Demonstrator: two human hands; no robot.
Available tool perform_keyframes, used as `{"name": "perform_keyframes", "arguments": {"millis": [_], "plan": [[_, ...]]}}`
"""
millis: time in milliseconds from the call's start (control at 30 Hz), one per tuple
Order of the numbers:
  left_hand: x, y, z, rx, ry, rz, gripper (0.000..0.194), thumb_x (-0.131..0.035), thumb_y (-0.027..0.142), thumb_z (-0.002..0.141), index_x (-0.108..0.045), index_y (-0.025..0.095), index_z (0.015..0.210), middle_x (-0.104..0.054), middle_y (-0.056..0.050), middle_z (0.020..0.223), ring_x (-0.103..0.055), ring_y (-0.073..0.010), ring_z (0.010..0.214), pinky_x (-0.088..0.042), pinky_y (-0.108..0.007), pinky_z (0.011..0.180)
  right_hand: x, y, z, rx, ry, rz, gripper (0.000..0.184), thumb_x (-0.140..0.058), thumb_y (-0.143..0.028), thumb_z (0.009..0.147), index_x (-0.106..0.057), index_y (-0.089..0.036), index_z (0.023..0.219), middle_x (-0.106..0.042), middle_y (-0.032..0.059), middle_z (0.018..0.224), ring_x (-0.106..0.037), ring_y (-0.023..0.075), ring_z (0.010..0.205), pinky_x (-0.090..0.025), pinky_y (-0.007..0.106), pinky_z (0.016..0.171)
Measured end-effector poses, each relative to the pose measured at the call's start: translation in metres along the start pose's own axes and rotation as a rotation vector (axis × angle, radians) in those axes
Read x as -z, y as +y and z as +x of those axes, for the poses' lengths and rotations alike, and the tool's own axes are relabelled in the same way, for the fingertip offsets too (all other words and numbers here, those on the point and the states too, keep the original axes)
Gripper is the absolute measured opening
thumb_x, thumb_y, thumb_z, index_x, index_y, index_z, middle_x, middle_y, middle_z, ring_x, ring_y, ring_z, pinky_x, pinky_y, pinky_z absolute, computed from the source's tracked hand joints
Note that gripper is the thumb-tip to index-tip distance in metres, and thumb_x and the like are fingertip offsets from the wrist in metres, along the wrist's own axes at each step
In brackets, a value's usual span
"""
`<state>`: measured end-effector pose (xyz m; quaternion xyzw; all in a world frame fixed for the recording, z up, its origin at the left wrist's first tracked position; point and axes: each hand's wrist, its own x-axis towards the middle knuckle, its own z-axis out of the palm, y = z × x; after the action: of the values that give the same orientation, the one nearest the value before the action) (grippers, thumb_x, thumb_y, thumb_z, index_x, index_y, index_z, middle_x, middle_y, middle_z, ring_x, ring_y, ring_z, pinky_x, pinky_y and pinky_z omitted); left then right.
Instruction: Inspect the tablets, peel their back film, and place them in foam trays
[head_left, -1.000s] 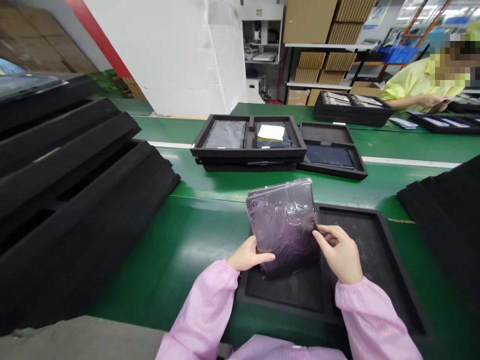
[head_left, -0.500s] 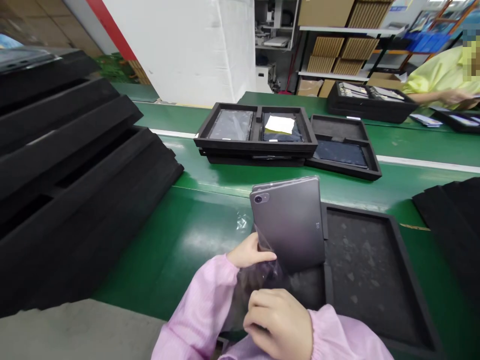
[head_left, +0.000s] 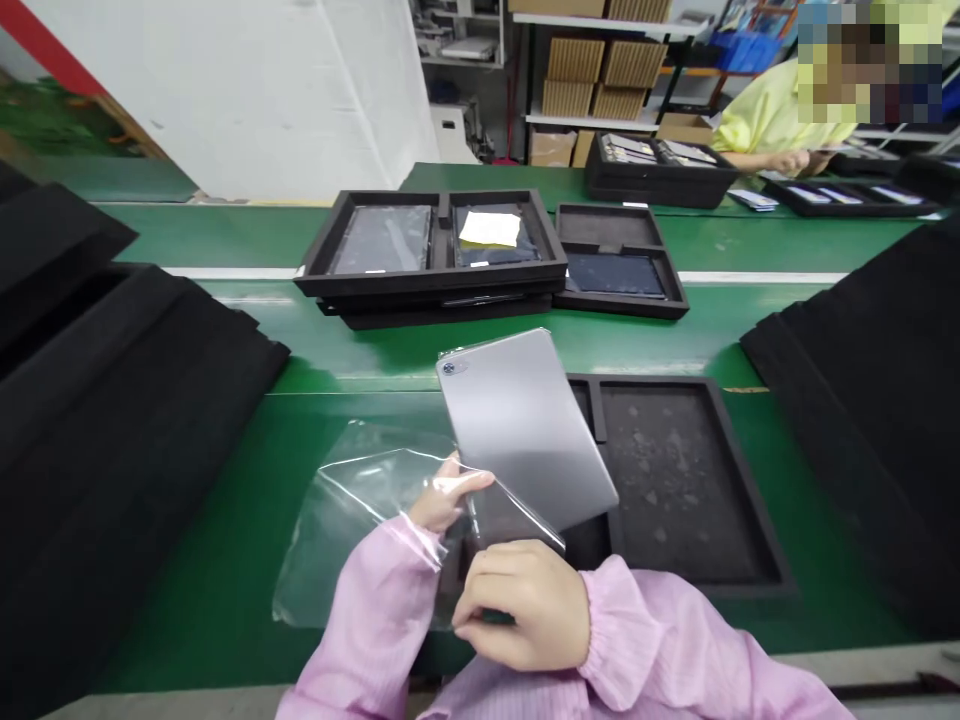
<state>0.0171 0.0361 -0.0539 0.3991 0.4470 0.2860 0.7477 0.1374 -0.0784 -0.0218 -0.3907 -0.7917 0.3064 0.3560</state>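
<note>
A grey tablet (head_left: 521, 425) with its camera side up is tilted above the black foam tray (head_left: 705, 590). A thin edge with clear wrap shows behind its top; the rest back there is hidden. My left hand (head_left: 442, 495) is closed on the tablet's lower left edge, thumb on the back. Loose clear plastic film (head_left: 345, 510) spreads over that hand and wrist and covers the tablet's lower corner. Below the tablet, my right hand (head_left: 525, 605) is closed with curled fingers, seemingly pinching the film's near edge; the fingertips are partly hidden.
Stacked foam trays (head_left: 435, 280) with wrapped tablets and a yellow-white paper (head_left: 490, 229) stand ahead. Beside them is another tray (head_left: 622, 300) with a dark tablet. Black foam stacks rise at left (head_left: 135, 430) and right (head_left: 862, 400). A co-worker in yellow (head_left: 772, 110) sits across the green bench.
The film has come off most of the tablet; my right hand moved from its right edge down toward me. The film now spreads left. The tablet has tilted, and the view has shifted right.
</note>
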Motion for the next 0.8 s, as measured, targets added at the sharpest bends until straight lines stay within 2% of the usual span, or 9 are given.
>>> {"name": "perform_keyframes", "arguments": {"millis": [100,200,300,433,500,533,600,733,800], "plan": [[0.011,-0.004,0.002,0.008,-0.044,-0.043,0.05,-0.086,0.036,0.049,-0.069,0.016,0.092,-0.076,-0.005,0.079,-0.072,-0.0271,0.08,-0.057,-0.035,0.073,0.0,-0.002,0.006,0.034,0.09,0.055,0.013,-0.059,-0.024,0.088,-0.062,-0.022,0.076,-0.068,-0.0021,0.072,-0.062,0.0116,0.064,-0.049,0.021,0.068],[0.017,-0.005,0.003,0.023,-0.085,-0.061,0.047,-0.085,0.032,0.054,-0.069,0.015,0.095,-0.075,-0.004,0.079,-0.072,-0.0266,0.078,-0.056,-0.033,0.07,0.012,-0.008,0.013,0.03,0.188,0.195,0.017,-0.058,-0.024,0.088,-0.063,-0.021,0.072,-0.067,-0.0012,0.067,-0.059,0.0114,0.06,-0.048,0.021,0.063],[0.016,-0.003,0.002,0.003,-0.098,-0.053,0.044,-0.084,0.028,0.057,-0.069,0.015,0.096,-0.076,-0.004,0.086,-0.072,-0.027,0.084,-0.056,-0.032,0.074,0.04,-0.012,0.015,-0.164,0.388,0.253,0.015,-0.06,-0.021,0.085,-0.065,-0.02,0.071,-0.064,-0.0008,0.064,-0.058,0.0112,0.056,-0.048,0.021,0.057],[0.01,0.002,0.0,0.026,-0.127,-0.071,0.053,-0.087,0.028,0.052,-0.067,0.014,0.099,-0.076,-0.008,0.091,-0.071,-0.0289,0.085,-0.057,-0.036,0.075,0.077,0.003,0.003,-0.436,0.768,0.013,0.008,-0.06,-0.022,0.082,-0.068,-0.02,0.082,-0.067,0.0016,0.072,-0.061,0.0148,0.063,-0.053,0.027,0.065],[0.007,0.003,-0.001,0.014,-0.125,-0.069,0.057,-0.088,0.03,0.05,-0.067,0.014,0.101,-0.076,-0.01,0.094,-0.071,-0.029,0.088,-0.057,-0.037,0.077,0.087,0.018,-0.009,-0.53,0.87,-0.079,0.022,-0.063,-0.03,0.079,-0.07,-0.02,0.097,-0.069,0.0055,0.085,-0.064,0.0186,0.073,-0.055,0.034,0.073],[0.006,0.003,-0.001,0.007,-0.119,-0.06,0.059,-0.089,0.032,0.049,-0.067,0.014,0.1,-0.076,-0.01,0.095,-0.071,-0.0294,0.089,-0.056,-0.037,0.078,0.088,0.026,-0.016,-0.583,0.887,-0.076,0.033,-0.065,-0.035,0.077,-0.069,-0.019,0.106,-0.07,0.0078,0.093,-0.065,0.0207,0.078,-0.055,0.038,0.078],[0.006,0.0,0.0,-0.004,-0.095,-0.04,0.062,-0.091,0.037,0.045,-0.067,0.014,0.098,-0.076,-0.011,0.096,-0.071,-0.0303,0.088,-0.056,-0.039,0.078,0.087,0.037,-0.028,-0.709,0.814,0.071,0.049,-0.07,-0.043,0.073,-0.067,-0.019,0.115,-0.071,0.011,0.106,-0.067,0.0251,0.089,-0.054,0.043,0.086],[0.005,-0.003,0.002,-0.039,-0.033,0.009,0.074,-0.092,0.051,0.033,-0.066,0.014,0.092,-0.076,-0.012,0.09,-0.07,-0.0303,0.083,-0.056,-0.039,0.076,0.078,0.043,-0.04,-0.838,0.533,0.439,0.045,-0.074,-0.054,0.07,-0.074,-0.017,0.095,-0.076,0.0116,0.097,-0.071,0.0307,0.09,-0.055,0.047,0.086],[0.003,-0.001,0.001,-0.067,-0.056,0.073,0.076,-0.091,0.057,0.032,-0.067,0.014,0.09,-0.076,-0.012,0.089,-0.069,-0.0305,0.086,-0.055,-0.038,0.079,0.075,0.041,-0.042,-0.827,0.505,0.511,0.048,-0.074,-0.061,0.067,-0.074,-0.016,0.086,-0.077,0.0108,0.088,-0.072,0.0308,0.088,-0.056,0.047,0.085]]}}
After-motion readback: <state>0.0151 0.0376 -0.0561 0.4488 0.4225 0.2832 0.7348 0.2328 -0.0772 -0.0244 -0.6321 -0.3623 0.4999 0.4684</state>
